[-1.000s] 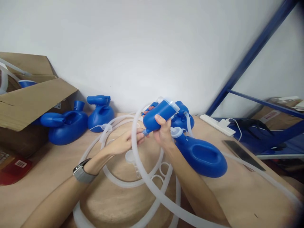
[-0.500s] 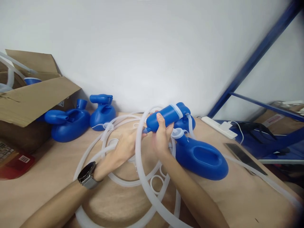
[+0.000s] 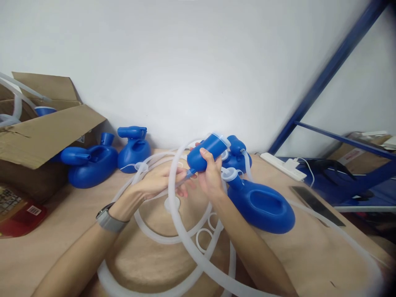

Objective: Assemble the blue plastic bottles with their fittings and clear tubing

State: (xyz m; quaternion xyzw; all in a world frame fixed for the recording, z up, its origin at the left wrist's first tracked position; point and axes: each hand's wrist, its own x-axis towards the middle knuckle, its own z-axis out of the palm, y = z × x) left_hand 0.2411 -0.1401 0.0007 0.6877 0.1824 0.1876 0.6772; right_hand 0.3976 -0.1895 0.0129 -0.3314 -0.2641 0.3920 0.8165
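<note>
A white barcode label (image 3: pixel 34 210) sits on the red package (image 3: pixel 23 222) at the counter's left edge, its digits too small to read; the dark characters on the tan panel (image 3: pixel 10 203) above it are blurred as well. At far right, a brown box (image 3: pixel 366 152) behind the blue frame (image 3: pixel 329 72) bears a pale label with reddish print, also illegible. The blue cup (image 3: pixel 213 144) is raised over the middle of the counter (image 3: pixel 71 231), tilted with its rim up and to the right. The right hand (image 3: pixel 212 175) has its grip closed round the cup, thumb across the near side. The left hand (image 3: pixel 159 179) pinches a pale hose (image 3: pixel 161 192) at the cup's narrow spout (image 3: pixel 192 171); how far they overlap is hard to make out, since a thick hose loop (image 3: pixel 175 204) crosses in front of its fingers. One blue bottle (image 3: pixel 236 162) is partly hidden behind the cup, and the cardboard box (image 3: pixel 34 177) is cut off at left.
</note>
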